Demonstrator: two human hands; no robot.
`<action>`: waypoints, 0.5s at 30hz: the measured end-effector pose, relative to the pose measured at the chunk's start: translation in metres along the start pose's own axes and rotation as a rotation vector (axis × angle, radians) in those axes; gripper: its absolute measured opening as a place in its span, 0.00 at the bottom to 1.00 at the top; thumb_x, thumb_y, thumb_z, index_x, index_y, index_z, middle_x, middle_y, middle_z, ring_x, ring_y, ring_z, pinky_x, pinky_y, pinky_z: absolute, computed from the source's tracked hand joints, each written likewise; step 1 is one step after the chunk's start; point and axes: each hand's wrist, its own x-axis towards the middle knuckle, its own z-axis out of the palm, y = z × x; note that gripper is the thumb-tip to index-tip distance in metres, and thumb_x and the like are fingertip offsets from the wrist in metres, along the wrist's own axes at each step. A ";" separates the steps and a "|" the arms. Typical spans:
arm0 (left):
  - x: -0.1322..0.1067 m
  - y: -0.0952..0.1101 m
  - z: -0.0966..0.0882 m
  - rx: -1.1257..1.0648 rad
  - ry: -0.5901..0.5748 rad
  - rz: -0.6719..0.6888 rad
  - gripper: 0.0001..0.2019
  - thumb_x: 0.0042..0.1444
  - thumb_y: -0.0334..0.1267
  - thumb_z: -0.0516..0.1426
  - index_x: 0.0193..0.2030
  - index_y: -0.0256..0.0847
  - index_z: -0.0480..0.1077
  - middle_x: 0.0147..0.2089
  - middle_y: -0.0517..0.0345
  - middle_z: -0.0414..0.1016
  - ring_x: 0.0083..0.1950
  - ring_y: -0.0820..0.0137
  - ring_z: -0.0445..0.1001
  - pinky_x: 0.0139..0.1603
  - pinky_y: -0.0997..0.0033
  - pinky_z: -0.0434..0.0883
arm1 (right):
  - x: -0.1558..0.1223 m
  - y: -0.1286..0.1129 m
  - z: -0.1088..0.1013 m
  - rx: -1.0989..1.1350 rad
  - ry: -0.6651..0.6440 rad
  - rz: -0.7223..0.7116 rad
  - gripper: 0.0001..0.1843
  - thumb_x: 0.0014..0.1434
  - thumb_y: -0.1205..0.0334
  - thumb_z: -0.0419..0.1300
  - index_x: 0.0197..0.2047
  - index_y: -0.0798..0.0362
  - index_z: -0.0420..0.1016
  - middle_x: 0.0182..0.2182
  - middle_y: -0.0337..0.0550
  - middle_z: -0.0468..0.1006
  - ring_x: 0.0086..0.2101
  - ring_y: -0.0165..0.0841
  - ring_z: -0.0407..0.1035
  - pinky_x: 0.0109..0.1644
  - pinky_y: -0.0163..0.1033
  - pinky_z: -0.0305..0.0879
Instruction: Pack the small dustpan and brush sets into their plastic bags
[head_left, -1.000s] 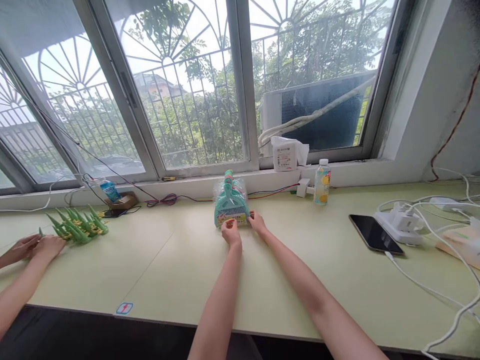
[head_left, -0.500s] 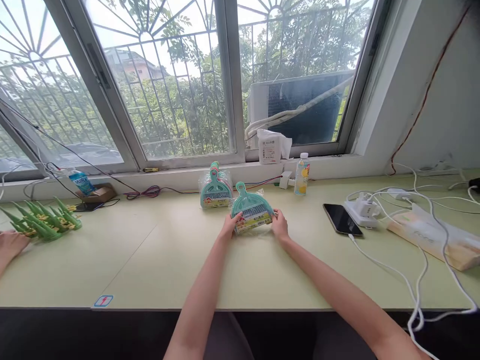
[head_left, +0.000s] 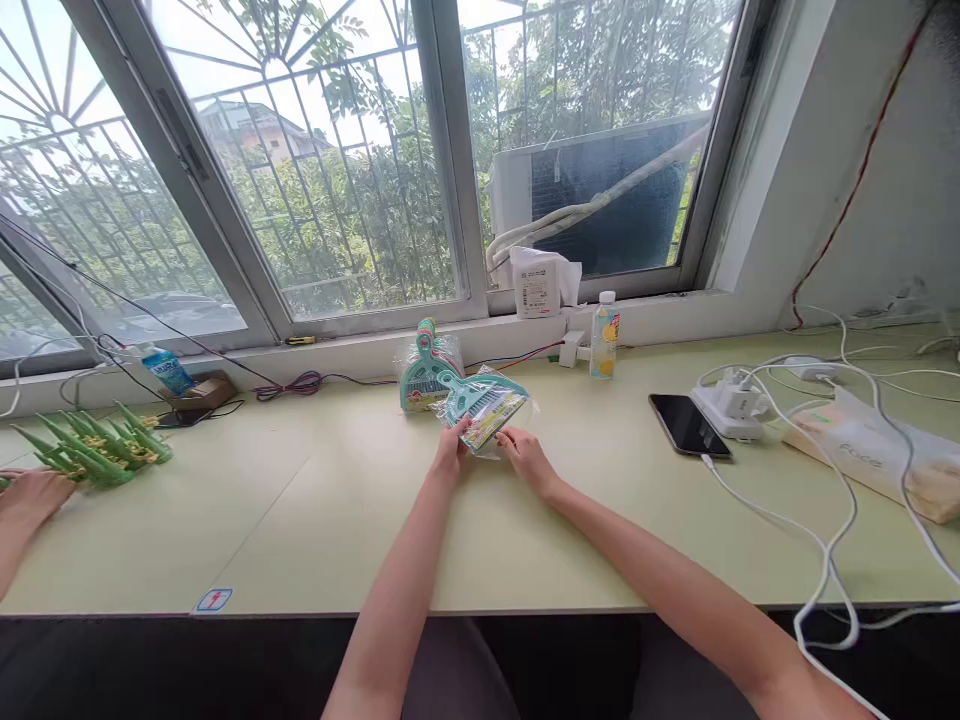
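A teal dustpan and brush set [head_left: 487, 405] in clear plastic wrap, with a yellow label, is held tilted above the table, its handle pointing left. My left hand [head_left: 452, 447] grips its lower left edge, thumb over the label. At the lower right, my right hand [head_left: 527, 458] has closed fingers on the edge of the set or its wrap; the exact hold is partly hidden. Just behind stands a stack of similar wrapped dustpan sets [head_left: 426, 370], partly covered by the held one.
Another person's hand [head_left: 37, 497] rests beside green spiky pieces [head_left: 94, 447] at left. To the right lie a phone [head_left: 688, 425], a power strip [head_left: 731, 408], white cables and a tissue pack [head_left: 874, 450]. A drink bottle [head_left: 604, 337] stands near the window sill.
The dustpan set has turned anticlockwise, its handle swinging left and its label now slanting. My right hand has moved left and lower along it. The view has shifted slightly.
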 end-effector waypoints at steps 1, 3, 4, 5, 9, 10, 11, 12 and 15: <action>-0.002 0.000 0.001 -0.009 -0.014 -0.003 0.14 0.52 0.36 0.63 0.45 0.36 0.70 0.36 0.54 0.78 0.32 0.71 0.77 0.34 0.73 0.76 | 0.001 0.004 0.003 0.077 0.017 0.064 0.19 0.65 0.48 0.48 0.32 0.51 0.72 0.31 0.43 0.78 0.33 0.36 0.71 0.39 0.39 0.66; -0.004 0.000 0.003 -0.026 -0.030 -0.019 0.15 0.53 0.35 0.62 0.48 0.36 0.69 0.37 0.54 0.78 0.33 0.71 0.77 0.35 0.74 0.75 | 0.004 0.011 0.006 0.284 0.063 0.228 0.16 0.61 0.48 0.54 0.33 0.51 0.72 0.28 0.42 0.78 0.30 0.35 0.72 0.35 0.38 0.69; -0.004 0.000 0.004 -0.029 -0.030 -0.034 0.16 0.53 0.35 0.62 0.49 0.37 0.69 0.38 0.53 0.79 0.33 0.71 0.78 0.36 0.73 0.75 | 0.006 0.014 0.006 0.412 0.087 0.316 0.14 0.59 0.48 0.57 0.34 0.51 0.72 0.28 0.42 0.78 0.29 0.35 0.73 0.34 0.38 0.71; -0.005 0.001 0.004 -0.022 -0.030 -0.052 0.17 0.54 0.35 0.61 0.51 0.37 0.68 0.39 0.53 0.79 0.34 0.71 0.78 0.37 0.73 0.75 | 0.009 0.017 0.005 0.542 0.112 0.390 0.13 0.57 0.50 0.60 0.36 0.51 0.71 0.28 0.42 0.79 0.29 0.34 0.74 0.34 0.38 0.72; -0.008 0.008 0.003 0.113 -0.160 -0.118 0.21 0.56 0.40 0.60 0.57 0.40 0.67 0.49 0.50 0.78 0.42 0.66 0.78 0.41 0.69 0.75 | 0.014 0.022 -0.002 0.862 0.259 0.478 0.18 0.46 0.62 0.70 0.38 0.51 0.68 0.34 0.42 0.80 0.37 0.34 0.77 0.48 0.40 0.75; -0.009 0.011 0.002 0.152 -0.224 -0.120 0.22 0.57 0.42 0.59 0.58 0.41 0.67 0.52 0.50 0.77 0.46 0.65 0.78 0.43 0.68 0.75 | 0.015 0.022 -0.004 0.878 0.294 0.475 0.20 0.43 0.64 0.71 0.38 0.50 0.67 0.35 0.42 0.80 0.38 0.34 0.77 0.50 0.41 0.74; -0.009 0.014 0.001 0.186 -0.284 -0.118 0.23 0.58 0.45 0.59 0.59 0.42 0.66 0.56 0.50 0.75 0.51 0.63 0.76 0.45 0.67 0.74 | 0.015 0.022 -0.007 0.878 0.318 0.473 0.22 0.41 0.66 0.72 0.38 0.50 0.67 0.35 0.41 0.80 0.39 0.35 0.77 0.51 0.42 0.74; -0.010 0.017 0.000 0.214 -0.328 -0.111 0.24 0.58 0.47 0.57 0.60 0.43 0.66 0.58 0.51 0.73 0.55 0.62 0.74 0.47 0.66 0.74 | 0.016 0.022 -0.009 0.865 0.333 0.471 0.23 0.39 0.67 0.72 0.38 0.50 0.67 0.34 0.40 0.80 0.39 0.35 0.77 0.50 0.43 0.74; -0.007 0.024 -0.003 0.253 -0.368 -0.073 0.26 0.60 0.53 0.54 0.62 0.46 0.65 0.61 0.52 0.71 0.61 0.60 0.69 0.52 0.64 0.71 | 0.016 0.019 -0.017 0.803 0.324 0.459 0.22 0.37 0.68 0.73 0.36 0.52 0.70 0.31 0.40 0.80 0.36 0.36 0.76 0.47 0.45 0.75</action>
